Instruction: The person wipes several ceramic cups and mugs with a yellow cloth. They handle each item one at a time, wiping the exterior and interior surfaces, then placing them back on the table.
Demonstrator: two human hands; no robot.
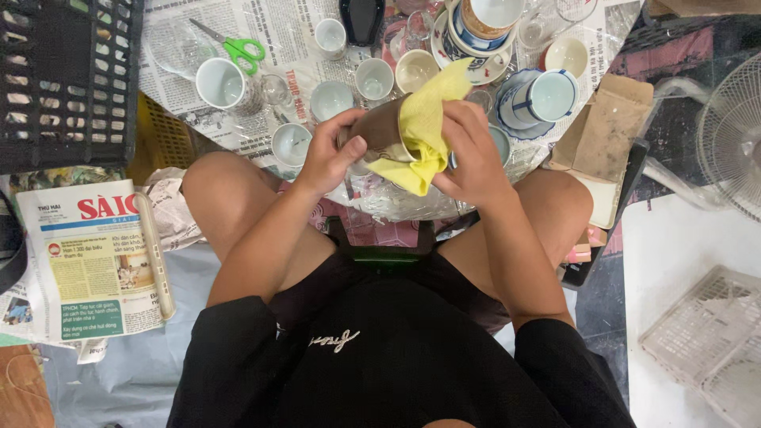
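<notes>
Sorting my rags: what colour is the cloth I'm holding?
Yellow cloth, clearest in the head view.

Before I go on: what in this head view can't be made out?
- Brown cup: mouth and inside hidden by the yellow cloth and the right hand.
- Its base: covered by the left hand.
- Stacked cups: cut off by the top edge.
- Fan: cut off by the right edge.

cup (382, 131): brown, glossy, tipped on its side, mouth towards your right, held up above your knees | cloth (424, 127): yellow, soft, crumpled, draped over the cup's mouth and hanging below it | place: both just nearer you than the blue-rimmed cup (547, 97), not touching it
</notes>
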